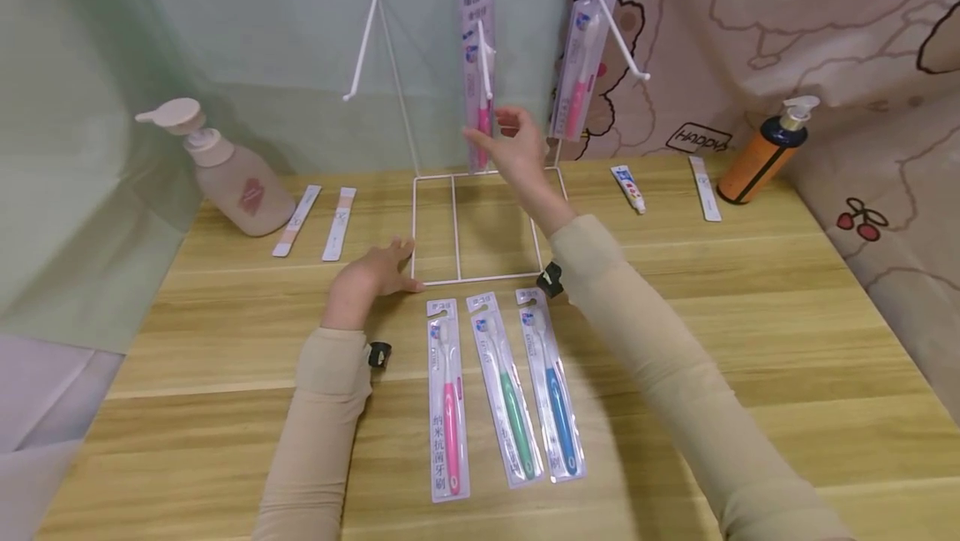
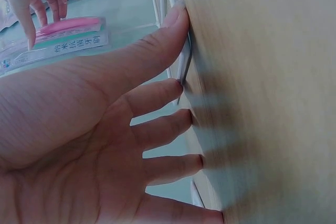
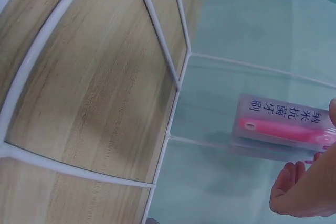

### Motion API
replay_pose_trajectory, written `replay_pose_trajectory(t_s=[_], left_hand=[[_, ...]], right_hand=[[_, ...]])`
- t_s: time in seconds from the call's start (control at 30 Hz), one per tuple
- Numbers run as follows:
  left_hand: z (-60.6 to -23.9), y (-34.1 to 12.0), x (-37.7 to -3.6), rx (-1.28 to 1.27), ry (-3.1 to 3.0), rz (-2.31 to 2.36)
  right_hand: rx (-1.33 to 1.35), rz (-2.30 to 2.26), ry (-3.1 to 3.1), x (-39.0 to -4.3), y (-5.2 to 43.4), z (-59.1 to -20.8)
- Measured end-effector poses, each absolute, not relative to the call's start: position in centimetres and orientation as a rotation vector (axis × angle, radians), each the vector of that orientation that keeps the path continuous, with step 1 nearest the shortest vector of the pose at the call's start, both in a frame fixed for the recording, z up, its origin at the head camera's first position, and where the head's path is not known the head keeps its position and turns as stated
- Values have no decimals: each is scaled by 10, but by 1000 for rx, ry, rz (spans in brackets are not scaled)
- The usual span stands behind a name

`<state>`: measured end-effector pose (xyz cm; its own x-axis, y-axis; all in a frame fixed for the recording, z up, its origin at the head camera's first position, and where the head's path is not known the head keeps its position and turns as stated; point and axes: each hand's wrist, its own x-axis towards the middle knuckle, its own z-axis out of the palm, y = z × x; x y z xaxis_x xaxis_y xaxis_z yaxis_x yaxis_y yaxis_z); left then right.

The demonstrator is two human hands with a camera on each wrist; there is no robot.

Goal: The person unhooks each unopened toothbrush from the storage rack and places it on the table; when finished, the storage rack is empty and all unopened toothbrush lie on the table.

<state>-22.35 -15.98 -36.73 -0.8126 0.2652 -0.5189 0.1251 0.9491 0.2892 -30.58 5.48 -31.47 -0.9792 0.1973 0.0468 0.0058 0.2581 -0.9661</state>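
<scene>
My left hand [image 1: 377, 271] rests at the front left corner of the white wire rack [image 1: 480, 280], fingers spread and mostly straight. In the left wrist view its thumb [image 2: 176, 19] lies along the wire and the other fingertips meet the tabletop. My right hand [image 1: 517, 149] is raised at the lower part of the packaged toothbrushes [image 1: 472, 99] on the middle hook. Thumb and fingers stand apart around the front package, which has a pink toothbrush [image 3: 283, 129]. Another packaged pink toothbrush [image 1: 577, 99] hangs on the right hook; the left hook [image 1: 362, 49] is bare.
On the wood table before the rack lie packaged pink [image 1: 450, 433], green [image 1: 513, 416] and blue [image 1: 558, 416] toothbrushes. A pump bottle [image 1: 240, 182] and two sachets [image 1: 340, 224] stand left. At right are a toothpaste tube [image 1: 628, 189], a sachet [image 1: 705, 188] and an orange bottle [image 1: 761, 157].
</scene>
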Motion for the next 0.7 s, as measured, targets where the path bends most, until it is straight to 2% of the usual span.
replay_pose_trajectory(t_s=[0.47,0.7], left_hand=[[-368,-159,-222,278,2528,310],[-369,-161,-222,289,2540,310]], right_hand=[[-191,1614,-2412,-310,43,-314],[-88,1600,-2409,-304,48,-314]])
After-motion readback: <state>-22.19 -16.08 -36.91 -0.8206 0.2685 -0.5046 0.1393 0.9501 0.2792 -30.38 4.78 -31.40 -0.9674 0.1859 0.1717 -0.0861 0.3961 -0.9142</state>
